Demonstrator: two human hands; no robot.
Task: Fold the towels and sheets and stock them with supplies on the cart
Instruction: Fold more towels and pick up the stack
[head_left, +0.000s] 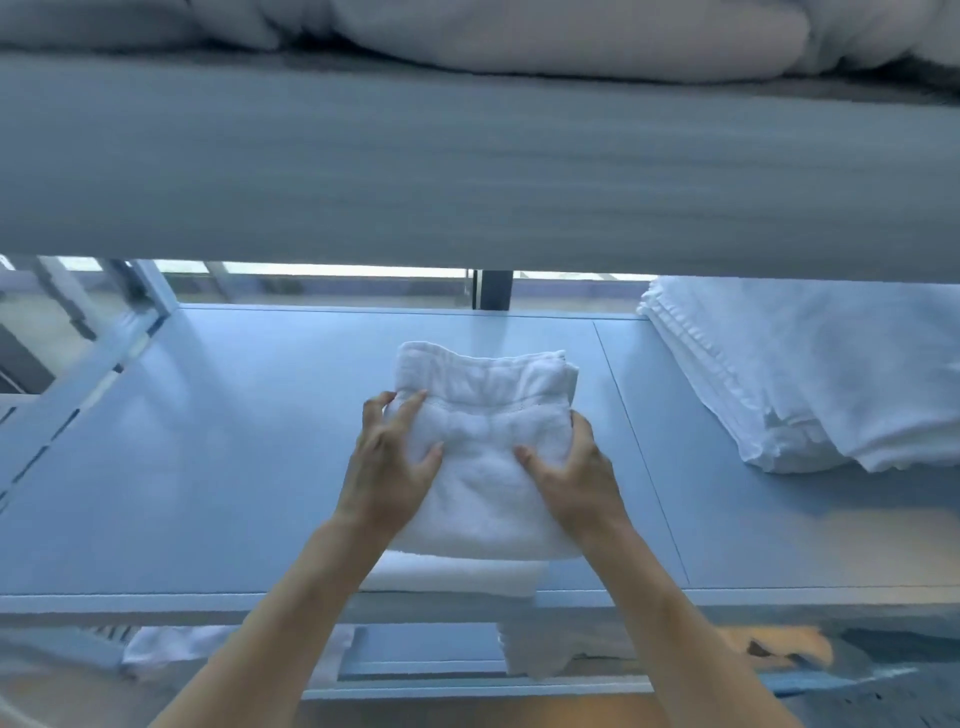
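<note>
Now both hands grip folded towel (488, 457) on shelf (208, 467).

Two bare forearms, no sleeves in view. Left hand (387, 465) and right hand (574, 475): ungloved, short nails.
</note>
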